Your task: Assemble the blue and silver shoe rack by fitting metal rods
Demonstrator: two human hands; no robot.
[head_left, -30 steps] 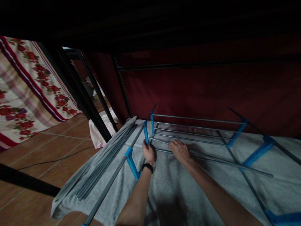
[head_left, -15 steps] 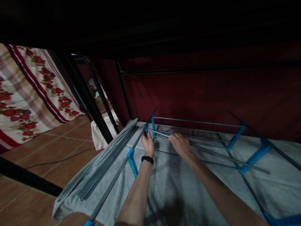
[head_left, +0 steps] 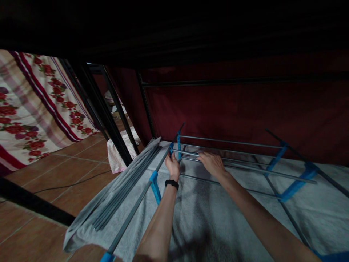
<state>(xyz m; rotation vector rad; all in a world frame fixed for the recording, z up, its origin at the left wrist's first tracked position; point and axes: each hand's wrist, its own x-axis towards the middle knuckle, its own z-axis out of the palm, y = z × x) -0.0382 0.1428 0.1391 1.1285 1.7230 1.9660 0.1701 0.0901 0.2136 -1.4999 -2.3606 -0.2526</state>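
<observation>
"How would that slim grey metal rod (head_left: 294, 177) handle?"

"Light and stiff, I'd judge, and perhaps slippery (the surface looks smooth). Near its left end seems the best place to hold it, with the bracket steadied."

"Where is it relative to the fingers?"

"Above the grey blanket (head_left: 188, 207), passing under the right hand (head_left: 211, 163), whose fingers are wrapped over it. Its left end meets the blue plastic bracket (head_left: 171, 146), just above the left hand (head_left: 172, 166); those fingers are curled around the bracket. Whether they touch the rod too, I can't tell."
</observation>
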